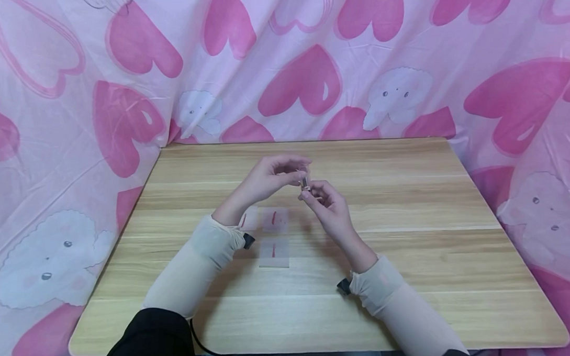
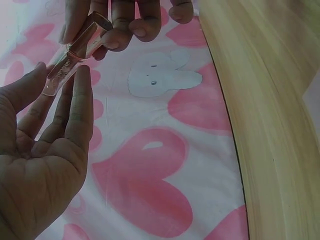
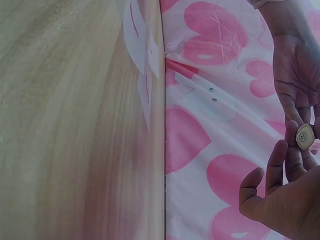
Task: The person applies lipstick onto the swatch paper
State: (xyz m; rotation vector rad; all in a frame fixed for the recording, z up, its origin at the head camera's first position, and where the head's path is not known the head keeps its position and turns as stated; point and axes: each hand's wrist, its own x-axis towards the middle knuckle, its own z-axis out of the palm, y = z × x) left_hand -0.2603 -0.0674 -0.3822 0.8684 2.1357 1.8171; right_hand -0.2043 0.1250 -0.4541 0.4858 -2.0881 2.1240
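Observation:
Above the table, both hands hold one lipstick tube (image 1: pixel 306 183) between them. It has a clear end with lettering and a gold-toned section, as the left wrist view shows. My left hand (image 1: pixel 270 175) pinches the clear end (image 2: pixel 56 80) between thumb and fingers. From the other side my right hand (image 1: pixel 331 207) grips the gold-toned end (image 2: pixel 95 26) with thumb and fingertips. In the right wrist view, a small printed label (image 3: pixel 304 136) faces the camera on the tube's end. Whether the two sections are apart inside the clear part is hard to tell.
Below the hands, small pale sheets lie on the wooden table (image 1: pixel 429 240): an upper one (image 1: pixel 283 226), a lower one (image 1: pixel 267 258) and one partly behind the left wrist (image 1: pixel 252 214). Each bears a red stroke. A heart-print curtain (image 1: pixel 300 21) hangs behind the table.

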